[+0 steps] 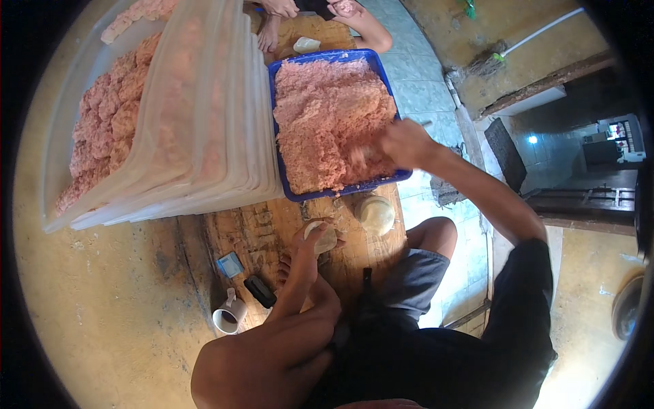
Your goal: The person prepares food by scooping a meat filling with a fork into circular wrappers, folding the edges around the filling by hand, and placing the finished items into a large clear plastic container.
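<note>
My left hand [305, 250] holds a round, thin, pale dough wrapper [325, 243], its thumb across the top. Over the near right corner of a blue plastic tray [342, 191], my right hand [407, 144] grips a slim utensil [426, 123]. Only the handle end shows plainly; its working end is blurred against the filling. Pink minced filling [327, 112] fills the tray, with a hollow scooped near my right hand. On the wooden table just below the tray stands a stack of round wrappers [377, 216].
Left of the tray rise stacked translucent plastic containers [219, 128] with pink filling in the top one. A mug of dark liquid [229, 317], a black case [259, 291] and a small blue box [229, 265] are at the left. Another person's hands [278, 7] appear beyond the tray, near a white piece [306, 45].
</note>
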A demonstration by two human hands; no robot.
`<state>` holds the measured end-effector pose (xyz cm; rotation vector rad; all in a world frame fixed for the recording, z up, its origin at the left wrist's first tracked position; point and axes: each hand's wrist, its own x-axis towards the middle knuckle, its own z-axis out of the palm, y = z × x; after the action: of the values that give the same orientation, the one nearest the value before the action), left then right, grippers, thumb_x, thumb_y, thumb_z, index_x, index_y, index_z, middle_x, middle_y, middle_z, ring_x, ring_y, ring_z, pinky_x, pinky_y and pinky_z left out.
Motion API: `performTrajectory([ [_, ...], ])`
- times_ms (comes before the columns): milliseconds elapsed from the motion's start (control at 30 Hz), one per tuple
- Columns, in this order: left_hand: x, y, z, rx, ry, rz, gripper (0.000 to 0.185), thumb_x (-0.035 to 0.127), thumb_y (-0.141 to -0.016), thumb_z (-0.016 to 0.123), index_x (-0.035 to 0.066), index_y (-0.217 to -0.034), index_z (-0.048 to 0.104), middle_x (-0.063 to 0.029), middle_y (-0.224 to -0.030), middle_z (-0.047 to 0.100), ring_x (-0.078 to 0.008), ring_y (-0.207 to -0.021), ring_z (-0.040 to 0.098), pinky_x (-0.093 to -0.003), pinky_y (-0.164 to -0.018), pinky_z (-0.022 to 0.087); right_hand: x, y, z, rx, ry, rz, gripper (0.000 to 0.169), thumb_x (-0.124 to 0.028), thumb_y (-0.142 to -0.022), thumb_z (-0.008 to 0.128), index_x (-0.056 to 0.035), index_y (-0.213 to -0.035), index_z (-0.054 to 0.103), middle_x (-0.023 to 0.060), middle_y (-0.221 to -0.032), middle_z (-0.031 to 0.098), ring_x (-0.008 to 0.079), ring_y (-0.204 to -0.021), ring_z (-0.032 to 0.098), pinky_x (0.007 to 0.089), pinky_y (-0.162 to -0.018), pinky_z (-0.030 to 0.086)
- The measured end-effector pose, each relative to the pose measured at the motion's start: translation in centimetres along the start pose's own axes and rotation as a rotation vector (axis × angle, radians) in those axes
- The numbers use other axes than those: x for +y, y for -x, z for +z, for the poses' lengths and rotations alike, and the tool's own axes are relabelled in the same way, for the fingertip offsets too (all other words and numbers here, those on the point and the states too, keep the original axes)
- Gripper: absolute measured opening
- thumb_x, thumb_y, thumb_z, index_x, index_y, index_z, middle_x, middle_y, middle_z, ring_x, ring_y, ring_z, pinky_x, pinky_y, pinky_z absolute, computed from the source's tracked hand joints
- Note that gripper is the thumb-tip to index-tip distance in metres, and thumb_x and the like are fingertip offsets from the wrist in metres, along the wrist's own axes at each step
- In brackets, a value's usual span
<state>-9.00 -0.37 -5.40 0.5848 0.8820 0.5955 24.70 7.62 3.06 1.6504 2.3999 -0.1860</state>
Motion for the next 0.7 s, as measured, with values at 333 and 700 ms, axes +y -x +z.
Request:
performTrajectory([
  [333, -1.4, 1.1, -1.8, 0.051, 0.058, 0.052, 0.041, 0.024, -0.105, 0.060, -0.006, -0.132, 0.065, -0.0230, -0.103, 0.078, -0.0338, -0.092, 0.079, -0.0435, -0.089, 0.066, 0.4, -1.8, 4.4, 0.027, -0.003, -0.186, 0.011, -0.014, -0.088, 0.068, -0.0118, -0.089, 0.080, 0.0117, -0.085, 0.077, 0.0293, -0.084, 0.078, 0.0454, -0.073, 0.061],
  [700, -0.8, 3.2, 0.3, 0.099, 0.065, 0.085, 0.035, 0.020, -0.106, 0.058, -0.006, -0.129, 0.066, -0.0227, -0.100, 0.078, -0.0334, -0.090, 0.079, -0.0432, -0.085, 0.066, 1.0, -2.5, 6.0, 0.137, 0.030, -0.190, 0.011, -0.021, -0.089, 0.073, -0.0123, -0.085, 0.079, 0.0118, -0.081, 0.077, 0.0317, -0.083, 0.078, 0.0482, -0.076, 0.060],
])
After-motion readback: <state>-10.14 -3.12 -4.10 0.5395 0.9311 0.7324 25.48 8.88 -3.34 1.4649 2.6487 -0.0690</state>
